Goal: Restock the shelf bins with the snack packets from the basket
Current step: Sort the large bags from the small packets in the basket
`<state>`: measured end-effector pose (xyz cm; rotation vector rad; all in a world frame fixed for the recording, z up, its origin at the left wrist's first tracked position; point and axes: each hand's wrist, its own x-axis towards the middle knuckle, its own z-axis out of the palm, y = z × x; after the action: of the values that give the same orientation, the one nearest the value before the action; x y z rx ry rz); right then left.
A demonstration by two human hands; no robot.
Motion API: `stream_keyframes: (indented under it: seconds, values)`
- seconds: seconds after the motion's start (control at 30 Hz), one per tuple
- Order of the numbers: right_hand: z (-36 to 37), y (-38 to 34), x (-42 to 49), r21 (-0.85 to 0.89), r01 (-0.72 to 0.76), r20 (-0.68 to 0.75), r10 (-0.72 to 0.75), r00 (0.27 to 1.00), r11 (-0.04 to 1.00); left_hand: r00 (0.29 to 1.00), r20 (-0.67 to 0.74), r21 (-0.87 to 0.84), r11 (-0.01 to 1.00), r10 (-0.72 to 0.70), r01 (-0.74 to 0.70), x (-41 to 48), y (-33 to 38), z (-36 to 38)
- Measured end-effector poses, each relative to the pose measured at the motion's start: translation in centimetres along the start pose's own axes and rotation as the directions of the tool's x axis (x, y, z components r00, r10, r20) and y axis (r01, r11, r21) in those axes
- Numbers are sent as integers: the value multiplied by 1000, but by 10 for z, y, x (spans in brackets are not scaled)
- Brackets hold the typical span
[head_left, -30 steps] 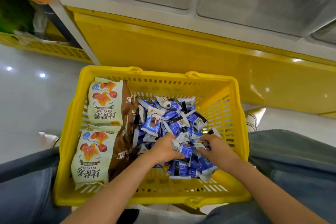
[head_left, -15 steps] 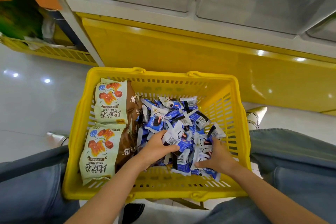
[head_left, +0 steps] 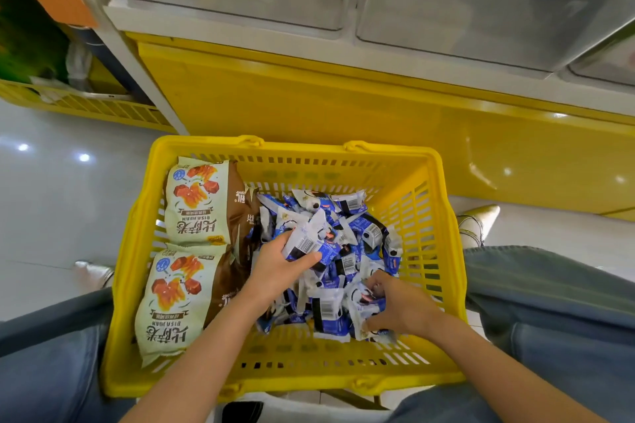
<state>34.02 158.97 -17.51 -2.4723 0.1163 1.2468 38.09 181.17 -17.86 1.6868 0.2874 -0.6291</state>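
- Glossy pale floor point(head_left: 51, 216) lay under us, with a yellow shelf base point(head_left: 309, 106) straight ahead and the clear shelf bins point(head_left: 481, 3) above it.
- Between our knees sat the yellow basket point(head_left: 299, 148), its long axis running left to right.
- Two large cream packets point(head_left: 196, 203) lay flat along its left wall, end to end, with neither hand on them.
- Small blue snack packets point(head_left: 357, 237) were heaped loose across its middle and right.
- Our left hand point(head_left: 278, 268) gripped a few packets at the heap's left edge, fingers curled round them.
- Our right hand point(head_left: 402, 309) dug into the heap's near right corner, fingers clenched on several packets.
- We judged that the bins lay forward and up from both hands, about equally near each.
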Motion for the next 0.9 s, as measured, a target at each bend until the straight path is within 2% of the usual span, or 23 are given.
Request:
stream_keyframes:
  seconds: [0.1, 0.23, 0.33, 0.43, 0.5, 0.57, 0.6, 0.67, 0.7, 0.77, 0.83, 0.9]
  values:
    - [-23, -9, 7, 16, 23, -137, -21, 990, 1000, 998, -45, -21, 999, 43, -44, 12, 14, -2]
    - [-61, -22, 38, 263, 66, -426, 54, 903, 963, 993, -101, 31, 998, 55, -53, 41, 34, 2]
    - [-74, -28, 69, 372, 68, -422, 104, 901, 926, 994, -111, 123, 992, 13, 1, 62, 39, 10]
    - [-71, -25, 89, 267, 14, -287, 66, 956, 964, 991, -112, 204, 975, -68, 90, 75, 31, 12]
    - [-67, -22, 93, 120, -36, -290, 70, 954, 992, 987, -156, 300, 949, -48, 94, 78, 28, 11]
    - [-62, -20, 90, -22, -33, -429, 21, 903, 999, 980, -191, 476, 878, 51, 47, 76, 26, 10]
    - [-58, -20, 85, -67, 6, -516, -40, 855, 998, 970, -208, 566, 824, 124, 16, 71, 26, 9]
    - [-48, -20, 70, -42, 165, -626, -154, 764, 985, 925, -224, 684, 726, 308, -76, 56, 25, 6]
    - [-42, -19, 61, 19, 253, -608, -190, 771, 967, 903, -211, 701, 702, 374, -127, 47, 22, 5]
    - [-26, -17, 44, 158, 364, -425, -270, 864, 918, 923, -119, 690, 698, 366, -188, 29, 12, 7]
    - [-8, -16, 38, 201, 372, -145, -348, 926, 906, 981, 31, 682, 713, 192, -161, 14, -5, 13]
    - [7, -19, 38, 151, 367, 71, -380, 922, 918, 984, 176, 704, 701, -18, -112, 3, -25, 16]
